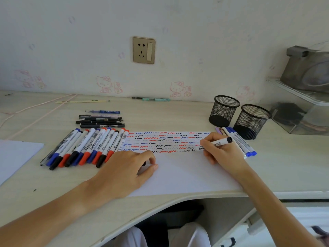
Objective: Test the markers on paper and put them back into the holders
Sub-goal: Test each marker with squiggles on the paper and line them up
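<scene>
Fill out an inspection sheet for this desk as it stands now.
Surface: pale desk.
Job's things: paper with squiggle rows; marker row at left; blue markers by two mesh holders, which look empty.
Clutter: pens, teal pen, spare sheet.
Grippers: right hand holds black marker, tip on paper; left hand on paper, something dark under its fingers.
Cables: pink cord.
Surroundings: wall socket, clear rack.

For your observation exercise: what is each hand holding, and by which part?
The right hand grips a black marker around the lower barrel, near the tip. The left hand seems to pinch a small dark thing, perhaps the cap; mostly hidden.
</scene>
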